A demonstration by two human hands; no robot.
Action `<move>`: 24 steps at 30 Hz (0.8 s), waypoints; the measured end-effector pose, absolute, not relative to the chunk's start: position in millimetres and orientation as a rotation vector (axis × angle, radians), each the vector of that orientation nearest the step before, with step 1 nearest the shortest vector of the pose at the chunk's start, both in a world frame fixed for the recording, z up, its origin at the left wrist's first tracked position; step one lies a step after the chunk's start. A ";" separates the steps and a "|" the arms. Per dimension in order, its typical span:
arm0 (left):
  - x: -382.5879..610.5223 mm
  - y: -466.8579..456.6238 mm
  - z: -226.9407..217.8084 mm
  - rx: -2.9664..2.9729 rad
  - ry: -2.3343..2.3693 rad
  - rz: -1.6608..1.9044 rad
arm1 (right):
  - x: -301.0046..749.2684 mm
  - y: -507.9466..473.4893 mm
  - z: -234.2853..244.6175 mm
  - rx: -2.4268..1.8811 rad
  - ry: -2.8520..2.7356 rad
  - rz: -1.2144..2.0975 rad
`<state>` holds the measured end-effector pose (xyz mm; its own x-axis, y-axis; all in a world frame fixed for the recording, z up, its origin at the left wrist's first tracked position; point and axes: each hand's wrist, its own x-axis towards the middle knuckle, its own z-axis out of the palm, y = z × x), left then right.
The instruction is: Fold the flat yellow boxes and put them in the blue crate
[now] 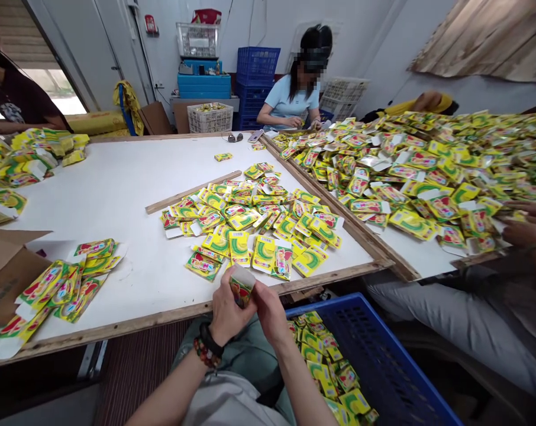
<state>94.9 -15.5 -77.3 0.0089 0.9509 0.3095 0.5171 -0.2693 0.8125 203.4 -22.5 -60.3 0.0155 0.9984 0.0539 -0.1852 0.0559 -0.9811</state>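
Observation:
A small yellow, green and red carton [241,289] is held just over the table's front edge, its white flap sticking up at the top. My left hand [226,313], with a beaded bracelet and a dark band at the wrist, wraps round it from the left. The fingers of my right hand [270,309] are closed on its right side, near the flap. Just beyond my hands lies a loose pile of similar cartons [239,245], several with white flaps open. To my right, a blue plastic basket [361,331] below table height holds more cartons.
Flattened cartons [73,281] lie by a brown cardboard box [10,272] at left. A wooden strip [192,192] borders the pile; a wooden rail [321,189] divides off a large heap [423,171]. A person in light blue [290,100] sits opposite; others sit at both sides.

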 end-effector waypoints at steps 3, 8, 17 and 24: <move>92.3 -14.9 -79.5 1.897 1.509 1.258 | 198.1 -20.8 -44.7 -1.164 -1.118 1.127; 92.7 -14.4 -81.2 1.996 1.459 1.290 | 196.6 -24.5 -41.7 -1.332 -1.286 0.734; 94.1 -7.7 -77.7 2.070 1.191 1.068 | 211.8 -19.4 -25.3 -1.196 -1.272 1.100; 95.3 -8.6 -82.6 1.973 1.322 0.979 | 203.9 -13.7 -24.1 -1.401 -1.420 0.709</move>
<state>95.3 -8.6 -82.6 0.2457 0.9339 0.2599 0.5208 -0.3533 0.7771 203.9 -13.7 -24.1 0.1459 0.9606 0.2365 0.3879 0.1643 -0.9069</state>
